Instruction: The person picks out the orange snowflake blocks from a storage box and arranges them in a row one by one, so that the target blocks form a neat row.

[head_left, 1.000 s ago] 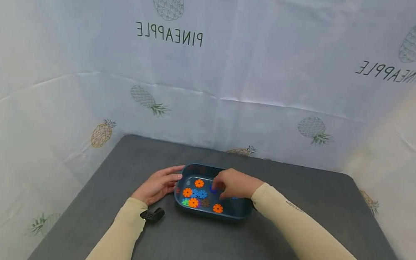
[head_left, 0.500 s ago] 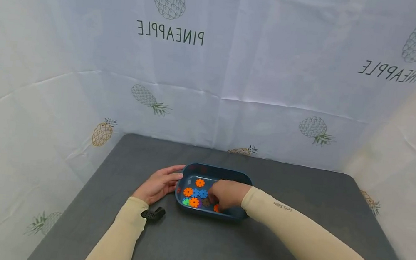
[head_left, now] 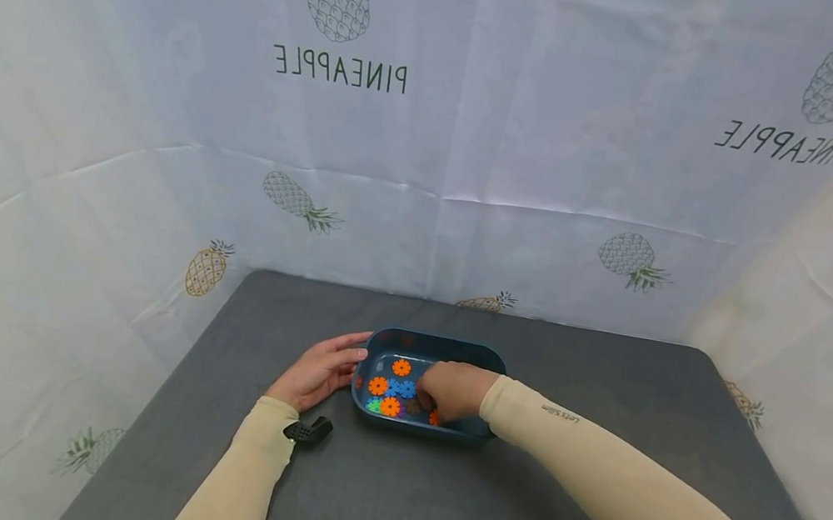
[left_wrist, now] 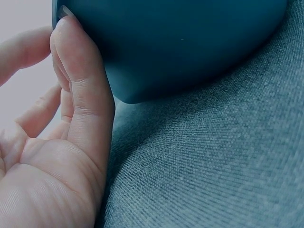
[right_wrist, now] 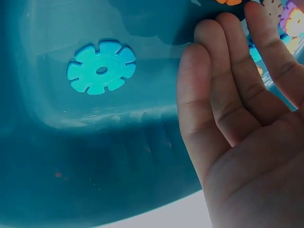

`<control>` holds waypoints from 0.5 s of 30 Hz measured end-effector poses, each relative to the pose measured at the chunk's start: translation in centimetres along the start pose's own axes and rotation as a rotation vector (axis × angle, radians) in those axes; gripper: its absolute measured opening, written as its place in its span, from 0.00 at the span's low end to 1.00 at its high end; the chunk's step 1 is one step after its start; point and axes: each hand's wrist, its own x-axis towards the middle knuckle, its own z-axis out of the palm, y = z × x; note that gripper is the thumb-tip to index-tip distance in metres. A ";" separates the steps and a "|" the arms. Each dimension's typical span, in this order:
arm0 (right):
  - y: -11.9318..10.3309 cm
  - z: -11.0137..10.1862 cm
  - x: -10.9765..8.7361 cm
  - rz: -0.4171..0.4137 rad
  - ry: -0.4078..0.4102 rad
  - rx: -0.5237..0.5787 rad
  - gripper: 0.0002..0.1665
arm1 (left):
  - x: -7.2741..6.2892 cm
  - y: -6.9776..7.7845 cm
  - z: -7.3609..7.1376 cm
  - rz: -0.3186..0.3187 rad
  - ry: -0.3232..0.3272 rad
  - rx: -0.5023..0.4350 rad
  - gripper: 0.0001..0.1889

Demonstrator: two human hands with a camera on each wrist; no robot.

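Note:
A dark blue tray [head_left: 453,349] holds several small notched plastic discs. Orange [head_left: 402,367], light blue [head_left: 406,389], green [head_left: 373,405] and brown [head_left: 413,405] ones lie in its left half. My left hand [head_left: 313,374] touches the tray's left end, thumb at the rim and the other fingers fairly straight along the outside. Inside the tray, my right hand [head_left: 458,388] reaches down palm-first beside the brown disc, covering part of an orange one. In the right wrist view its fingers [right_wrist: 194,90] are gently bent, and a light blue disc [right_wrist: 101,67] lies apart from them.
The tray stands on a dark grey cloth-covered table [head_left: 394,492]. A black strap [head_left: 308,430] sits at my left wrist. Behind and on both sides hangs a white curtain [head_left: 534,137] with pineapple prints.
My right hand has moved left and toward me inside the tray, then stayed nearly still over the last half second. The left hand keeps its place at the tray's end.

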 end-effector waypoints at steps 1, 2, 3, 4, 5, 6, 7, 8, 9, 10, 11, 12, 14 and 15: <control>0.0 0.0 0.0 0.005 -0.001 0.000 0.11 | 0.0 0.0 0.0 0.001 -0.002 0.006 0.32; 0.0 0.0 0.0 0.009 -0.001 0.003 0.11 | 0.0 0.0 -0.1 0.002 -0.004 0.010 0.33; -0.1 0.0 0.0 0.011 -0.003 0.005 0.11 | 0.0 -0.1 -0.1 0.003 -0.007 0.016 0.33; -0.1 0.0 0.1 0.012 -0.003 0.006 0.11 | 0.0 -0.1 -0.1 0.004 -0.008 0.018 0.33; -0.1 0.0 0.1 0.012 -0.001 0.010 0.11 | 0.0 0.0 -0.2 0.004 -0.009 0.019 0.33; 0.0 0.0 0.1 0.010 0.004 0.010 0.11 | 0.0 0.0 -0.2 0.005 -0.008 0.022 0.34; 0.0 0.0 0.1 0.009 0.009 0.014 0.11 | 0.0 0.0 -0.2 0.006 -0.008 0.020 0.34; 0.0 0.0 0.1 0.012 0.013 0.018 0.11 | -0.1 0.0 -0.2 0.007 -0.006 0.018 0.34; 0.1 0.0 0.1 0.015 0.017 0.020 0.11 | -0.1 0.0 -0.1 0.007 -0.006 0.016 0.34; 0.1 0.0 0.1 0.020 0.022 0.021 0.11 | -0.1 0.0 -0.1 0.007 -0.004 0.014 0.34; 0.2 -0.1 0.1 0.026 0.025 0.022 0.11 | -0.1 0.1 -0.1 0.006 -0.004 0.013 0.34; 0.2 -0.1 0.2 0.032 0.027 0.023 0.11 | -0.1 0.1 -0.1 0.006 -0.005 0.012 0.34; 0.2 -0.2 0.2 0.042 0.027 0.028 0.11 | -0.1 0.1 -0.1 0.003 -0.003 0.008 0.34; 0.2 -0.2 0.3 0.044 0.026 0.030 0.11 | -0.1 0.1 -0.1 0.001 -0.003 0.007 0.34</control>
